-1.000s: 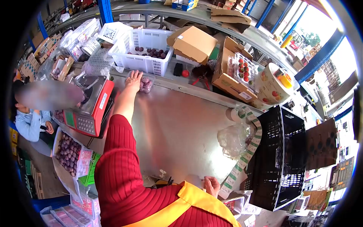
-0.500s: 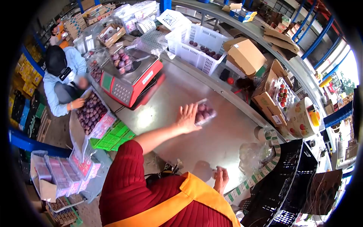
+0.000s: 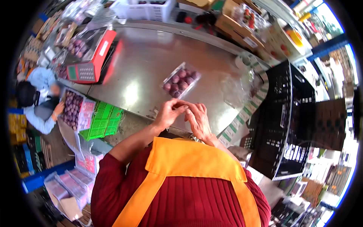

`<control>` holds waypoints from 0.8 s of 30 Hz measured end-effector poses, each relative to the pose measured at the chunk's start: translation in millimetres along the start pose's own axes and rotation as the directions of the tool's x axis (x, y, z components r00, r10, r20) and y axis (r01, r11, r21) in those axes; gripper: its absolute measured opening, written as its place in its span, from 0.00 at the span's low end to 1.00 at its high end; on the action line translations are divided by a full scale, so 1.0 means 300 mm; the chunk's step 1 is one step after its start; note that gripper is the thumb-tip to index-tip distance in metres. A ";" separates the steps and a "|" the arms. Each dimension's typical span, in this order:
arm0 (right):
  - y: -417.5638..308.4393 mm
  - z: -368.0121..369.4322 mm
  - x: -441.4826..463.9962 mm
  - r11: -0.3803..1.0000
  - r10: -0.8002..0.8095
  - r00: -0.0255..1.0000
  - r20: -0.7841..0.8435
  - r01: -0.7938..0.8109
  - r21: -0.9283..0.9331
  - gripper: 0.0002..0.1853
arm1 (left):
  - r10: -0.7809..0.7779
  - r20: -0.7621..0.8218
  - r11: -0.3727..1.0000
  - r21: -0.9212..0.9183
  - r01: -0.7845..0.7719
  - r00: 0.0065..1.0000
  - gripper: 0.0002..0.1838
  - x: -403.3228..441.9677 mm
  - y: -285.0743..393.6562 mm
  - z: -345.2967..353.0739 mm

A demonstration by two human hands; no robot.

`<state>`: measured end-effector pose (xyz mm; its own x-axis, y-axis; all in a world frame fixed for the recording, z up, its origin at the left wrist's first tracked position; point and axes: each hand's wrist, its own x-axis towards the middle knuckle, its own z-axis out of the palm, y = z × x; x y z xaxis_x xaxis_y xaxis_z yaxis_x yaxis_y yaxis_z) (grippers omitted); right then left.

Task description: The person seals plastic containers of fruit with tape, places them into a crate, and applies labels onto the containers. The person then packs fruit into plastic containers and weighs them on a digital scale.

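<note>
My left hand (image 3: pixel 169 114) and my right hand (image 3: pixel 199 122) meet over the front edge of the metal table (image 3: pixel 143 49). Both have bent fingers, with the fingertips pinched together; whatever lies between them is too small or hidden to make out. Just beyond my hands, a clear plastic box of plums (image 3: pixel 180 81) rests at an angle on the tabletop. Neither hand touches it. A strip of green and white labels (image 3: pixel 239 120) runs along the table's right side, to the right of my right hand.
A red scale (image 3: pixel 99 56) bearing a pack of plums stands at the left. Beside it, a person in a light blue shirt (image 3: pixel 39 81) reaches to a crate of plums (image 3: pixel 72 109) above a green crate (image 3: pixel 100 120). Black crates (image 3: pixel 274 117) stand at the right.
My left hand has left the plum box and come back to the table's front edge, where it meets my right hand. The box stays on the table. The camera view has shifted.
</note>
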<state>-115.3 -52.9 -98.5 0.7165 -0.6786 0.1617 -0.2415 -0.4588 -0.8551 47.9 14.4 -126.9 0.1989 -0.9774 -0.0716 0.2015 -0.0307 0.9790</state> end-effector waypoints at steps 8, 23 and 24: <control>-0.006 0.012 -0.018 0.993 0.012 0.996 -0.088 -0.022 -0.115 0.18 | -0.322 -0.033 0.937 -0.155 0.313 0.946 0.09 0.011 -0.033 -0.030; 0.280 -0.037 0.187 0.844 0.479 0.835 -0.271 -0.523 -0.120 0.22 | 0.075 -0.333 0.925 0.375 0.060 0.940 0.09 0.585 0.001 -0.418; 0.297 -0.026 0.187 0.832 0.509 0.820 -0.263 -0.547 -0.095 0.22 | 0.071 -0.339 0.931 0.361 0.060 0.938 0.09 0.591 -0.018 -0.422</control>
<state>-101.6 -136.3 -161.6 0.2922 -0.9407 -0.1726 -0.6548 -0.0652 -0.7529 203.5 -132.3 -169.1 0.5261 -0.8482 -0.0623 -0.1469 -0.1628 0.9757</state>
